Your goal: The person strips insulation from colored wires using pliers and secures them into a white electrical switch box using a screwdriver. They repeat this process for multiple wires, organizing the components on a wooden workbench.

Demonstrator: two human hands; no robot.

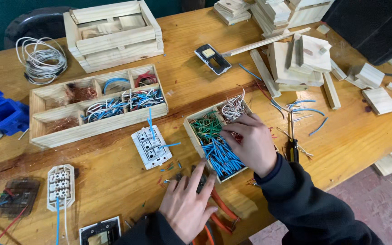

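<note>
A wide wooden tabletop (128, 181) fills the view, with reddish floor past its right edge. A long divided wooden tray (97, 105) of wire bits lies left of centre. The small wooden box (214, 140) of green, blue and white wire pieces sits near the front edge; the right hand (247, 140) reaches in, fingers pinched, what they grip hidden. The left hand (188, 203) lies spread flat over orange-handled pliers (223, 213), partly covered.

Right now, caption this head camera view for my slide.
Right hand reaches into a small wooden tray of cut wires; left hand rests on orange-handled pliers.
</note>
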